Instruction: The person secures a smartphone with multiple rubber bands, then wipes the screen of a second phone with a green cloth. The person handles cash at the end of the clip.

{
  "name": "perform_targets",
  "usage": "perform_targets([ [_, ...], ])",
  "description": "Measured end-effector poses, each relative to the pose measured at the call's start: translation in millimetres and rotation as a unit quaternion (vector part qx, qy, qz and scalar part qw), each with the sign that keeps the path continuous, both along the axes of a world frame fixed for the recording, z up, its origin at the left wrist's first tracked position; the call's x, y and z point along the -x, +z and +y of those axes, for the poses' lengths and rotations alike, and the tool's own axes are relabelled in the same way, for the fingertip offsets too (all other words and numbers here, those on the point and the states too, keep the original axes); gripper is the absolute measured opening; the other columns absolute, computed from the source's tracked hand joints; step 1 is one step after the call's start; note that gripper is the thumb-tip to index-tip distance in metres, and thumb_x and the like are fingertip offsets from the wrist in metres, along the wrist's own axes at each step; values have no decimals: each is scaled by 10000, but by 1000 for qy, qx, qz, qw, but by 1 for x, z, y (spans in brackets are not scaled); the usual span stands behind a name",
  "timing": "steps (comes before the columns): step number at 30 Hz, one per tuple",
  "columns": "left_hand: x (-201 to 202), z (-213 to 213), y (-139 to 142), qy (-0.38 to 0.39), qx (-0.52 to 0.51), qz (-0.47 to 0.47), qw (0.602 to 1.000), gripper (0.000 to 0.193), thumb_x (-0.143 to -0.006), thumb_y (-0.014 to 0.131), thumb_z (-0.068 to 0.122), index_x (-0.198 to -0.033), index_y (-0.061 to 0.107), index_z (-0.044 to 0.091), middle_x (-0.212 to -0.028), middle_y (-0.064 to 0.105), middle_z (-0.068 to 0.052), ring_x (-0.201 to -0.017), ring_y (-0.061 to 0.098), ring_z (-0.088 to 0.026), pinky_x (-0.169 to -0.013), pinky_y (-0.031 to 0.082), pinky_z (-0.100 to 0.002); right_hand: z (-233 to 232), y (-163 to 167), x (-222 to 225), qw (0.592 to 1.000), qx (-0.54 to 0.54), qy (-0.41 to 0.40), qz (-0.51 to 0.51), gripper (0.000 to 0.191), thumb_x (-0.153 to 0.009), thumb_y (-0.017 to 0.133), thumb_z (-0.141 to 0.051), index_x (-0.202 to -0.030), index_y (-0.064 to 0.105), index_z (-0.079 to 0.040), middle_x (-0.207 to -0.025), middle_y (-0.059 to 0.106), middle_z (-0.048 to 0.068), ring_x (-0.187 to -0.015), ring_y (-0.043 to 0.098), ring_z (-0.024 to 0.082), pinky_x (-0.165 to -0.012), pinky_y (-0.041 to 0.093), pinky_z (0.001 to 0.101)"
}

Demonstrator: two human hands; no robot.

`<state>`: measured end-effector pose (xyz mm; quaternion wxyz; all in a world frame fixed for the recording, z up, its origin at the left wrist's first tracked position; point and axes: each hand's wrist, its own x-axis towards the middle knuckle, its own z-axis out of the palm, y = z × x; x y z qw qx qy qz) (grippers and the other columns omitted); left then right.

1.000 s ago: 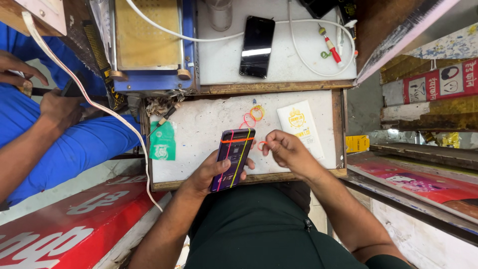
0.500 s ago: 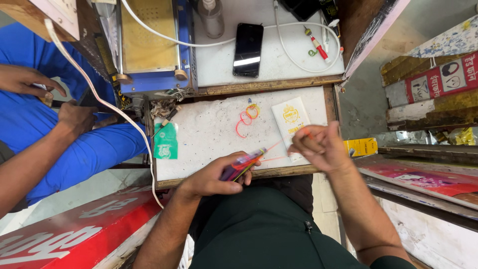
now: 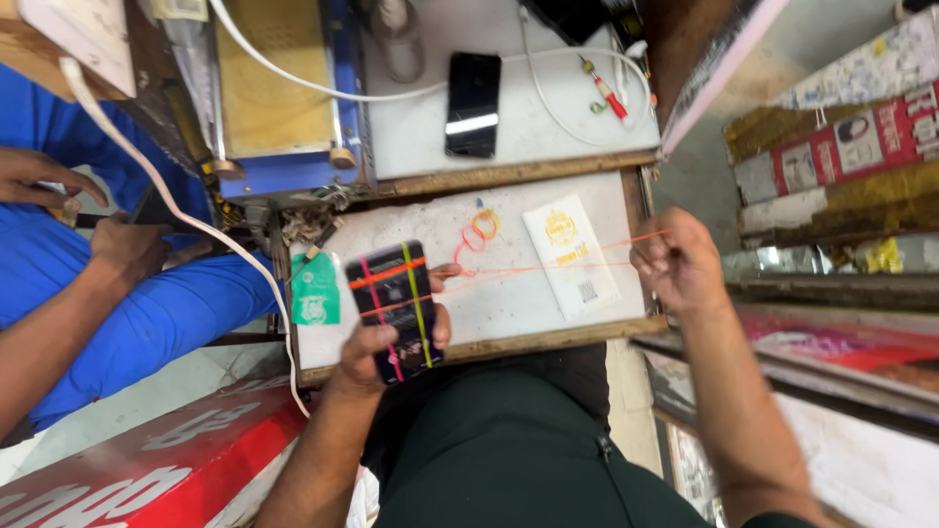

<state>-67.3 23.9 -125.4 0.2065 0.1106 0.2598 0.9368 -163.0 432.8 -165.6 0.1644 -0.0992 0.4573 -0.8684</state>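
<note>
- Black phone (image 3: 396, 311), bound with orange, pink and yellow-green rubber bands, held at lower centre of frame in left hand (image 3: 377, 347); fingers closed around its lower half, thumb on right edge.
- Orange rubber band (image 3: 548, 264) stretched thin from phone's right side across to right hand (image 3: 677, 262) at centre right; fingers of that hand pinched shut on band's far end.
- White work surface (image 3: 489, 303), scuffed and marked, edged with worn wooden frame, filling centre of frame under both hands.
- Green card (image 3: 316, 290) lying flat on surface, just left of phone.
- White paper slip with yellow emblem (image 3: 570, 254) lying flat right of centre, under stretched band.
- Loose rubber bands (image 3: 476, 235), yellow, orange and pink, lying on surface above phone.
- Second white shelf (image 3: 548, 117) at upper centre, carrying another black phone (image 3: 471, 103) face up, white cable (image 3: 323, 88) and small red-handled tool (image 3: 606, 90).
- Blue-framed machine with tan plate (image 3: 279, 88) at upper left.
- Second person in blue sleeve (image 3: 147, 313) at left edge, own hands busy with small object, well apart from work surface.
- Red and white signboard (image 3: 166, 460) at lower left; stacked printed packaging (image 3: 841, 156) at upper right.
</note>
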Motion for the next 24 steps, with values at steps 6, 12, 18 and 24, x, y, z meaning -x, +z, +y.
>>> perform_targets([
  [6,18,25,9,38,434,330,837,717,-822,774,256,-1428,532,-43,-1239,692,-187,-1110,708,-319,-974,564,-420,-84,-10,-2,971,143,47,-184,799,-978,556,-590,-1594,380,-113,-1556,588,23,-679,423,38,-534,376,177],
  [12,34,44,9,-8,725,138,675,649,-768,794,295,-1318,603,8,-1120,704,-195,-1006,713,-338,-894,561,-405,-119,54,-17,868,-354,256,236,1014,-793,460,-900,-1430,545,-116,-1333,626,143,-622,465,67,-522,396,255],
  [18,35,6,-10,-103,102,-57,988,715,-842,782,188,-1446,504,-73,-1187,630,-148,-1015,633,-224,-910,542,-369,-77,-3,-19,937,-264,118,195,518,-1125,618,-493,-895,703,-36,-1074,623,76,-849,598,182,-708,500,328],
  [24,34,11,-9,-10,245,130,961,762,-810,811,214,-1453,518,-72,-1231,647,-154,-1092,653,-252,-999,542,-372,-99,-30,-13,923,325,51,-200,651,-1025,500,-649,-1235,599,-41,-1310,595,134,-737,542,124,-641,454,261],
])
